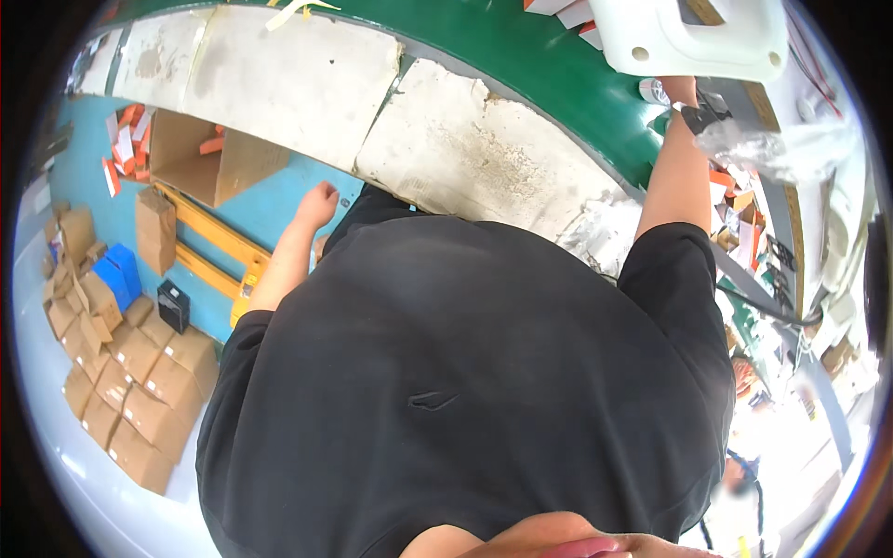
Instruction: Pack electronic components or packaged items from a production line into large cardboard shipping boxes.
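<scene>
My left hand (319,205) hangs low beside my body, in front of the blue floor. Its fingers are curled in, and nothing shows in them. My right arm (674,177) stretches forward along the right side over the green work surface (521,60). A white moulded plastic piece (642,46) with a wide opening and round holes covers my right hand, so its fingers are hidden. Close to that wrist are a small white cylindrical container (654,90) and a dark object (702,116). Clear plastic wrap (781,149) lies to the right of the forearm.
Worn whitish sheets (279,74) line the bench's near edge. On the left stand an open cardboard box (191,158), a yellow pallet jack (219,228), a blue crate (116,274) and stacked cartons (139,391). Orange and white small boxes (739,205) fill the right side.
</scene>
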The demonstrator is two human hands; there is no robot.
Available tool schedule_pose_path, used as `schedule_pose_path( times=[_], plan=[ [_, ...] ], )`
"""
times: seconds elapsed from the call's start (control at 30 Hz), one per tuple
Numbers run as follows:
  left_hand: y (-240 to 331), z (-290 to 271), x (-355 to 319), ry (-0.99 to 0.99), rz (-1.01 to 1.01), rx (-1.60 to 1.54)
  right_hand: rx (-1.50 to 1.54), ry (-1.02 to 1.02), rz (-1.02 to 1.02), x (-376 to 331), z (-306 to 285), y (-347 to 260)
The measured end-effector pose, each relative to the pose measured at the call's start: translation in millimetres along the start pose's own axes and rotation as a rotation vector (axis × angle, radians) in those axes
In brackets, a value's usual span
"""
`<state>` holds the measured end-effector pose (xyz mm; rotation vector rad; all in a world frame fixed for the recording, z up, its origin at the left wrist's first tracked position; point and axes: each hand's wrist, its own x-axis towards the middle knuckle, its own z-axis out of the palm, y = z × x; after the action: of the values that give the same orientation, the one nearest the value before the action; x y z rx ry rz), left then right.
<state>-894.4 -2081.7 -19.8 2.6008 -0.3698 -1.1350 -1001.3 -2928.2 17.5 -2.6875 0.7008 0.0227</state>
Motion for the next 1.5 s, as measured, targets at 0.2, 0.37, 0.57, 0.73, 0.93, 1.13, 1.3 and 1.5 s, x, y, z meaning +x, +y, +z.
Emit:
schedule_pose_path(
  times=[0.2, 0.37, 0.57, 0.73, 0.93, 1.13, 1.3, 1.5],
  plan=[
    [-85, 48, -71, -0.192, -0.265, 0.047, 0.036, -0.357, 0.143, -8, 23, 27],
    [-68, 45, -71, -0.285, -0.321, 0.035, -0.338, 0.014, -0.021, -4, 115, 89],
    [-24, 21, -31, -0.114, -0.103, 0.128, -0.173, -0.194, 0.523, -50, 129, -118],
    [56, 10, 32, -0.229, 0.23, 0.044, 0.074, -0.005, 0.607, -134, 67, -248],
    [83, 4, 43, -0.307, 0.29, 0.142, 0.227, -0.107, 0.104, -221, 126, -326],
    [37, -1, 26, -0.193, 0.302, 0.054, 0.155, 0.456, 0.309, -208, 115, -224],
    [10, -14, -16, -0.162, 0.198, -0.037, -0.309, -0.542, 0.879, -184, 63, -96],
    [-1, -19, -26, -0.078, 0.176, -0.276, -0.378, -0.121, 0.839, -180, 45, -127]
  ],
)
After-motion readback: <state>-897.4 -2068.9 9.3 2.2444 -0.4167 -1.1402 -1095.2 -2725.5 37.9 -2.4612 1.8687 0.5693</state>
